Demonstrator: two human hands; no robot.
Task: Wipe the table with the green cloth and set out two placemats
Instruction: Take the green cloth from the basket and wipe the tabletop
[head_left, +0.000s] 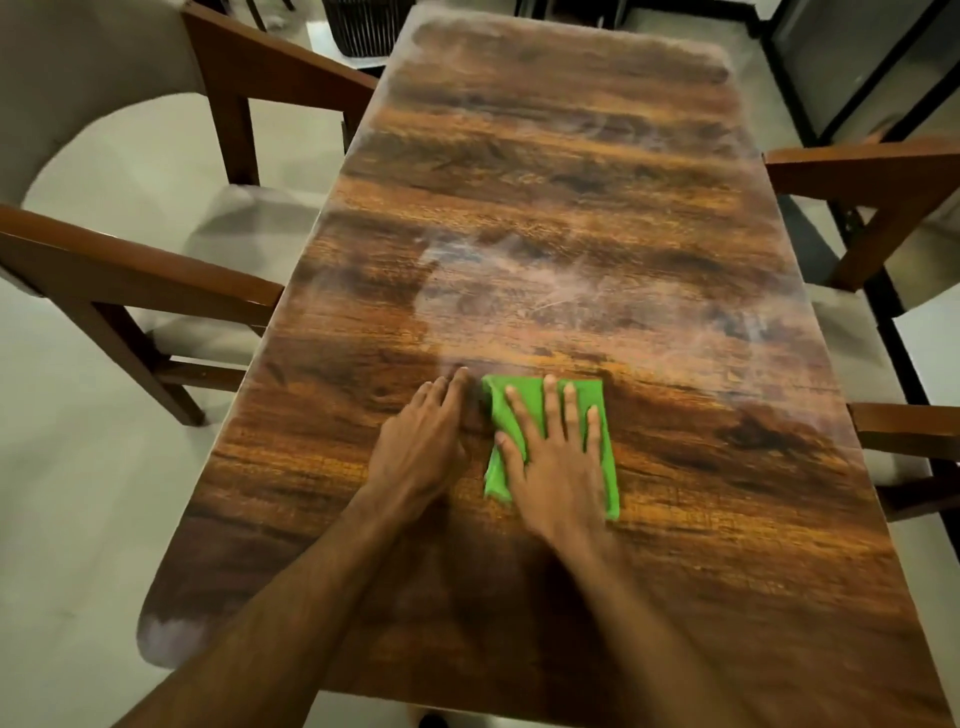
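Observation:
A folded green cloth (605, 462) lies flat on the glossy wood-grain table (545, 208), near its middle front. My right hand (556, 457) presses down on the cloth with the fingers spread wide. My left hand (423, 436) rests flat on the bare tabletop just left of the cloth, fingers together, holding nothing. A hazy, smeared patch shows on the table surface beyond both hands. No placemats are in view.
Wooden chairs with pale cushions stand along both sides: two on the left (130, 270) and two on the right (878, 176). A dark ribbed bin (363, 26) sits on the floor past the far left corner. Dark-framed glass panels (852, 67) stand at the back right.

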